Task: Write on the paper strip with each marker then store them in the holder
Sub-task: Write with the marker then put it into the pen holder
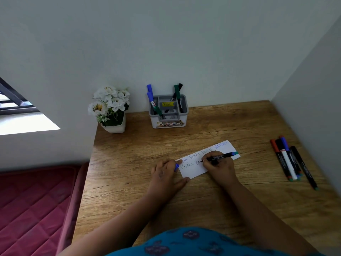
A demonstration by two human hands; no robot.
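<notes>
A white paper strip (193, 169) lies slanted on the wooden desk, with handwritten words in two rows. My right hand (220, 168) grips a black marker (220, 156) with a teal end, its tip touching the second row. My left hand (166, 177) presses the strip's left end flat and holds a blue cap (176, 167) between its fingers. A grey-and-white holder (168, 112) stands at the back against the wall, with two blue-capped markers (151, 97) on its left side and green and black ones (177, 93) on its right.
Several loose markers (290, 159) lie side by side near the desk's right edge, beside the right wall. A white pot of white flowers (110, 108) stands at the back left corner. A red mattress (35, 206) lies below the desk's left edge.
</notes>
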